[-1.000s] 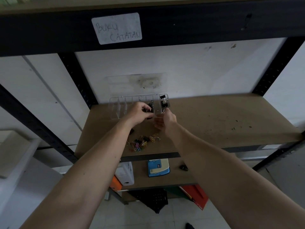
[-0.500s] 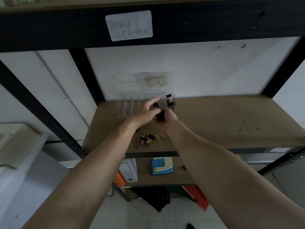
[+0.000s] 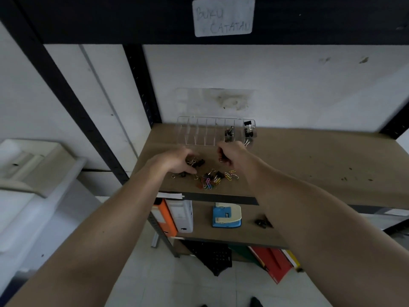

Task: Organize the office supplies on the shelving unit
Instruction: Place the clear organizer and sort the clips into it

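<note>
A clear divided organizer box stands at the back of the brown shelf, its lid up against the wall. Black binder clips sit in two of its right compartments. A loose pile of colored paper clips and black binder clips lies near the shelf's front edge. My left hand curls over the pile's left side and grips several black binder clips. My right hand hovers just in front of the box, fingers curled round a small clip I can barely see.
A label reading "BUKU CATATAN" is stuck on the black beam above. On the lower shelf are an orange binder, a white folder, a blue hole punch and some dark clips. Red and green folders stand beneath.
Both hands have drawn back from the organizer box toward the pile. My left hand has dropped onto the clips at the left of the pile. The camera has tilted down.
</note>
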`<state>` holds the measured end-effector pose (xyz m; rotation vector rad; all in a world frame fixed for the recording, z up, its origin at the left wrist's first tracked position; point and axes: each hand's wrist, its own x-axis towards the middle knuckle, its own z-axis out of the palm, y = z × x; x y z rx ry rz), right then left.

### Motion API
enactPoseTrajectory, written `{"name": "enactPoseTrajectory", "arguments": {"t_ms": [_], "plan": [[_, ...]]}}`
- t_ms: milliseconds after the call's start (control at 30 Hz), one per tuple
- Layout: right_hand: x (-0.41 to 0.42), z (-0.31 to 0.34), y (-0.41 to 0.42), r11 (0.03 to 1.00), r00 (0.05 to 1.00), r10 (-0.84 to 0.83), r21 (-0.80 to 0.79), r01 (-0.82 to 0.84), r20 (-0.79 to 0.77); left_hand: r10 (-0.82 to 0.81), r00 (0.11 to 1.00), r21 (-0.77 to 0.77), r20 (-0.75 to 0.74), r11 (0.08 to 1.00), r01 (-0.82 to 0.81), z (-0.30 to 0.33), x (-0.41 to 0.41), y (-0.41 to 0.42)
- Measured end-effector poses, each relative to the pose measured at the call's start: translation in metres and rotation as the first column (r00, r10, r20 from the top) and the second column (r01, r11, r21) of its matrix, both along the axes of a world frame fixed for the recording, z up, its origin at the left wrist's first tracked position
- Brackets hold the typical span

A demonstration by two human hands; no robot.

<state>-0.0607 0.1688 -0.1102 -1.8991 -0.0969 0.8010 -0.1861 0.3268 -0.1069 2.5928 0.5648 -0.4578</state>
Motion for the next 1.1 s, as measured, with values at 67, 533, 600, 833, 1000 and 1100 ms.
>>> {"name": "enactPoseTrajectory", "arguments": {"t_ms": [67,533,600,833,1000,1100], "plan": [[-0.001,-0.004,-0.001,1.000,1.000,-0.009,0.021,0.010,-0.025,-0.023,0.999,0.050,0.032,0.999,0.022,-0.004,0.003,-0.003],[0.006,-0.009,0.001,0.996,0.998,-0.027,0.083,0.032,-0.055,0.102,0.964,-0.015,0.246,0.995,-0.101,-0.016,0.021,-0.006],[0.006,-0.009,0.001,0.996,0.997,-0.028,0.085,0.034,-0.066,0.109,0.957,-0.047,0.270,0.994,-0.100,-0.015,0.020,-0.003],[0.005,-0.004,0.001,0.992,0.989,-0.060,0.104,0.074,-0.137,0.239,0.894,-0.268,0.379,0.953,-0.141,0.013,0.023,0.004],[0.005,0.000,0.005,0.953,0.938,-0.141,0.215,0.216,-0.316,0.315,0.823,-0.505,0.473,0.862,-0.039,0.025,0.035,-0.016],[0.007,0.001,0.005,0.787,0.758,-0.102,0.414,0.457,-0.644,0.211,0.815,-0.376,0.540,0.926,0.010,0.021,0.046,-0.037]]}}
